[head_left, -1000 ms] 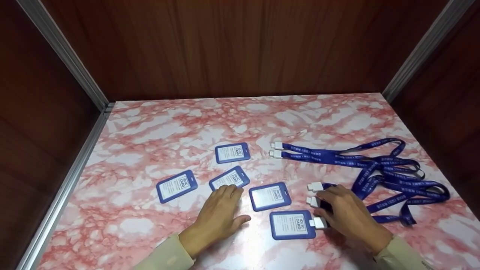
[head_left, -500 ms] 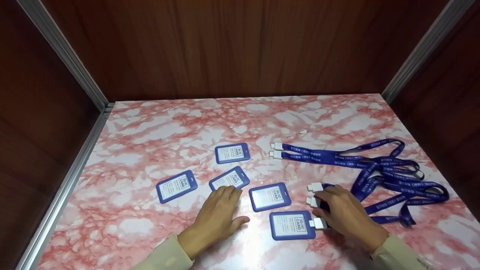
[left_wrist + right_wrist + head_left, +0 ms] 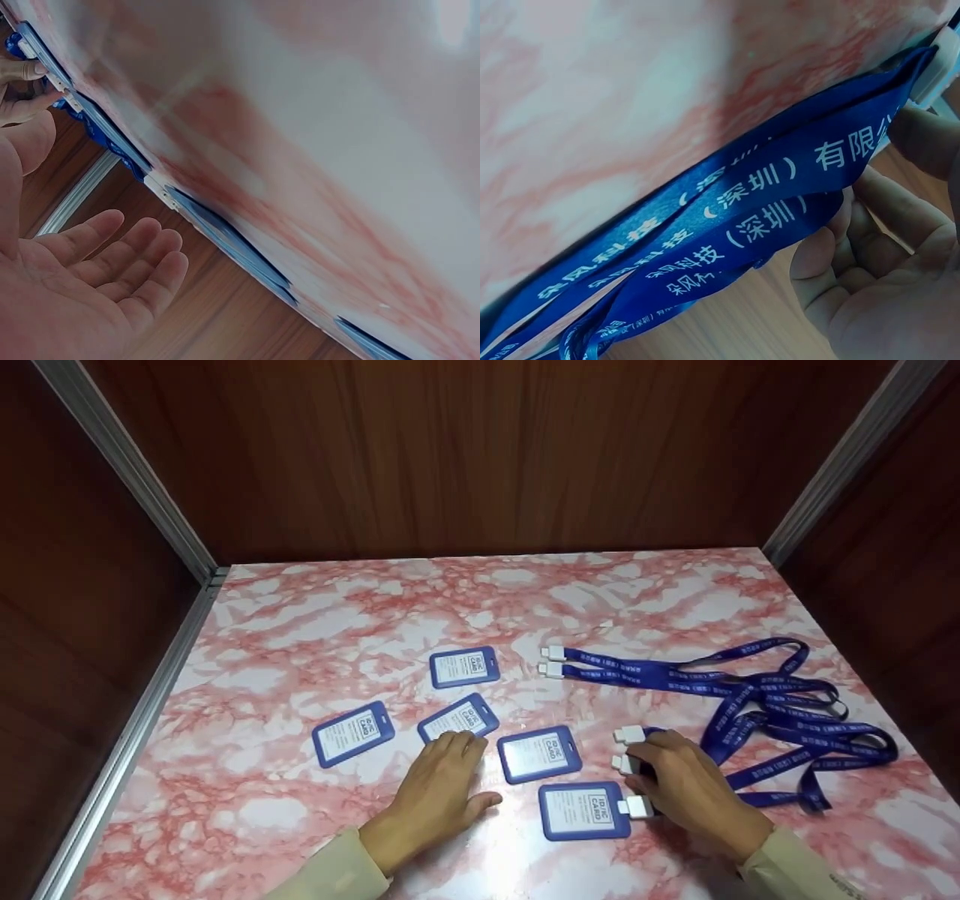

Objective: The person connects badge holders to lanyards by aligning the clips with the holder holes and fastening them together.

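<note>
My left hand [image 3: 439,784] is palm down with its fingers loosely spread, fingertips at the lower edge of a blue ID card holder [image 3: 469,712]. In the left wrist view the fingers [image 3: 154,289] are relaxed and hold nothing. My right hand [image 3: 694,784] bends its thumb and fingers around a blue lanyard near its white clip [image 3: 624,765]. In the right wrist view, blue lanyard straps [image 3: 727,202] with white lettering run to the fingers. Just below that hand, another white clip [image 3: 637,807] is joined to an ID card holder [image 3: 581,811]. One more white clip [image 3: 630,734] lies above the fingers.
More blue ID card holders lie flat: one at left [image 3: 352,733], one farther back [image 3: 465,667] and one between the hands [image 3: 540,754]. A lanyard with two clips [image 3: 552,660] extends into looped straps [image 3: 825,727] at right. Brown panels [image 3: 480,457] enclose the marbled table [image 3: 262,817].
The right hand and sleeve have shifted very slightly left. The left hand, card holders and lanyards stay essentially in place.
</note>
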A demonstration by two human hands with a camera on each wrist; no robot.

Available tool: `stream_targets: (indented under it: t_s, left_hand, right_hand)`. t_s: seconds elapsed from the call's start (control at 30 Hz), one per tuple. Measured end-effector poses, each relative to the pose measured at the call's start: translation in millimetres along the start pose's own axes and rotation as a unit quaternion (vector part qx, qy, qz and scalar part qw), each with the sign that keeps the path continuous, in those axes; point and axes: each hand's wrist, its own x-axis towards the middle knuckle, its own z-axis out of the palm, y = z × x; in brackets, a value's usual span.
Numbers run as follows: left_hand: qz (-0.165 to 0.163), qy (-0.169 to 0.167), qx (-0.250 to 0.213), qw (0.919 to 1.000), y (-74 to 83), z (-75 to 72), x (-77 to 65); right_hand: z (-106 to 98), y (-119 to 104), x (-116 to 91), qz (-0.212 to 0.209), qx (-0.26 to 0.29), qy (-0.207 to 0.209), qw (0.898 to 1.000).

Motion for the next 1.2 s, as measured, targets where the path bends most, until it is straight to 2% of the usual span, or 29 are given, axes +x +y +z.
stream_targets:
  t_s: [0.63,1.0,1.2]
  left_hand:
    - [-0.001,-0.005,0.0,1.0,7.8,-0.1,10.8]
    - [-0.012,-0.025,-0.003,0.9996,15.9,-0.3,24.6]
    - [-0.011,-0.03,0.003,0.9995,19.9,1.5,34.0]
  right_hand:
    - [-3,-3,2,-0.015,0.012,0.03,0.999]
    - [-5,-4,5,-0.078,0.022,0.085,0.993]
    - [-6,-4,6,-0.076,0.031,0.084,0.993]
